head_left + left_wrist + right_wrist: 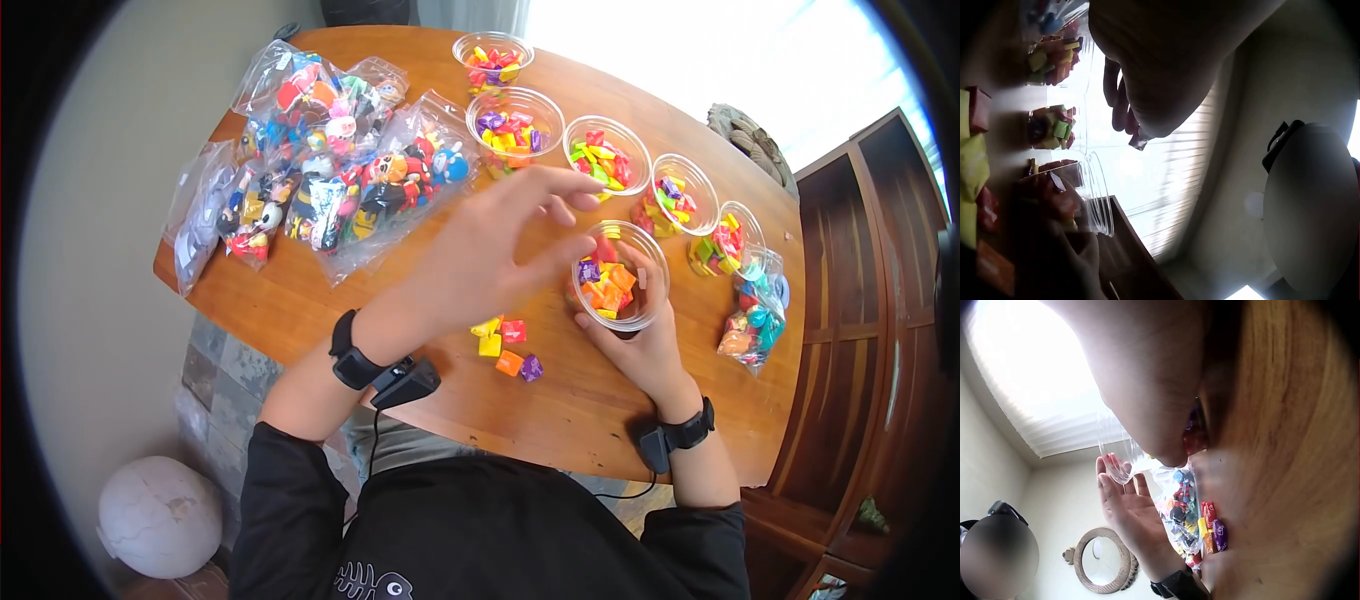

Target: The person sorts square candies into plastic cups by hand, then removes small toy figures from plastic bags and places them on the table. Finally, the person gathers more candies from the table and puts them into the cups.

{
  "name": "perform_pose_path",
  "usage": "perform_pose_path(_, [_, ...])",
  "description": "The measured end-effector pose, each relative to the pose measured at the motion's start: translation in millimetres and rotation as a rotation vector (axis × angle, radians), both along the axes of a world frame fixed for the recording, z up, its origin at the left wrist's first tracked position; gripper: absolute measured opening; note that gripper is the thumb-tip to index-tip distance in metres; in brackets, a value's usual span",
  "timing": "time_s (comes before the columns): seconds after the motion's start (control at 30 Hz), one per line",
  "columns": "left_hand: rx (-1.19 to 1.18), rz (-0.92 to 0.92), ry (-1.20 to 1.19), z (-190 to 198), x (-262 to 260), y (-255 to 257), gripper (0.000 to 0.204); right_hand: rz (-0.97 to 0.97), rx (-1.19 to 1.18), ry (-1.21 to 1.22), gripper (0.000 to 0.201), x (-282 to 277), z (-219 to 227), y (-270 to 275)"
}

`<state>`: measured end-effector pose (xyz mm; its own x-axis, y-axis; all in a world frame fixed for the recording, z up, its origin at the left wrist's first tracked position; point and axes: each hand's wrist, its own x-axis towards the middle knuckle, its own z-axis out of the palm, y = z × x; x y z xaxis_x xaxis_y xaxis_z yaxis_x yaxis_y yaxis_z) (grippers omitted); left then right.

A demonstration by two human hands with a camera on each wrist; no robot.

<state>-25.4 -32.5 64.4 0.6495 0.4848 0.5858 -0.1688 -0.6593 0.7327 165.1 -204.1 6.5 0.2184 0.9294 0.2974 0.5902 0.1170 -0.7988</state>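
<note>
My right hand (pixel 641 352) holds a clear plastic cup (pixel 632 322), its fingers wrapped around the side. Orange, yellow, red and purple wrapped candies (pixel 606 292) lie inside. My left hand (pixel 487 245) hovers at the cup's left rim, thumb and fingers spread well apart. In the left wrist view, a small wrapped piece (pixel 1139 140) shows right by the left thumb tip. The right wrist view shows the left palm (pixel 1138 515) facing the cup. Several loose candies (pixel 509 362), yellow, red, orange and purple, lie on the table below the left hand.
Several more candy-filled plastic cups (pixel 516 122) stand in a curved row across the wooden table (pixel 420 385). Clear bags of small toy figures (pixel 330 185) pile up at the left. Another toy bag (pixel 752 320) lies at the right edge, beside a wooden cabinet (pixel 850 300).
</note>
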Motion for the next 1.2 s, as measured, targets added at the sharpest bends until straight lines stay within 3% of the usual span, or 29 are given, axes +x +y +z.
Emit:
perform_pose_path(0.13, [0.032, -0.015, 0.098, -9, -2, 7, 0.025, -0.023, -0.013, 0.077, 0.089, -2, 0, 0])
perform_pose_path(0.2, [0.063, -0.096, 0.407, -11, -11, 22, 0.023, -0.025, -0.015, 0.082, 0.089, -1, -3, -1])
perform_pose_path(0.23, [0.063, -0.096, 0.406, -10, -16, 26, 0.023, -0.023, -0.018, 0.085, 0.089, 0, -4, -1])
perform_pose_path(0.3, [0.151, -0.283, 0.645, -6, -27, 32, 0.026, -0.014, -0.002, 0.049, 0.089, -1, 2, 1])
perform_pose_path(0.43, [0.096, -0.427, 0.707, 3, -33, 32, 0.031, -0.004, 0.033, 0.034, 0.089, -3, 3, 2])
perform_pose_path(0.5, [0.263, -0.488, 0.738, -8, -37, 31, 0.033, -0.010, 0.024, 0.053, 0.088, -4, 2, 1])
perform_pose_path(0.63, [0.276, -0.446, 0.816, -9, -30, 24, 0.031, -0.003, 0.039, 0.068, 0.088, -3, 1, 2])
perform_pose_path(0.83, [0.156, -0.507, 0.810, -9, -27, 26, 0.026, -0.016, 0.041, 0.042, 0.087, -3, 1, 2])
perform_pose_path(0.93, [-0.038, -0.515, 0.832, -7, -22, 28, 0.023, -0.011, 0.034, 0.025, 0.087, -4, 4, 2])
perform_pose_path(1.0, [0.039, -0.336, 0.526, -11, -21, 32, 0.021, -0.003, 0.037, 0.011, 0.087, -4, 6, 2])
perform_pose_path(1.03, [0.040, -0.339, 0.527, -8, -21, 34, 0.021, 0.003, 0.039, -0.004, 0.087, -4, 6, 2])
perform_pose_path(1.13, [0.106, 0.053, 0.331, 10, -21, 39, 0.016, -0.003, 0.016, -0.019, 0.087, -5, 10, 0])
perform_pose_path(1.17, [0.107, 0.052, 0.331, 10, -20, 37, 0.016, -0.005, 0.017, -0.019, 0.087, -5, 9, 0])
perform_pose_path(1.2, [0.074, 0.113, 0.156, 8, -18, 35, 0.014, -0.003, 0.018, -0.004, 0.087, -5, 9, 1])
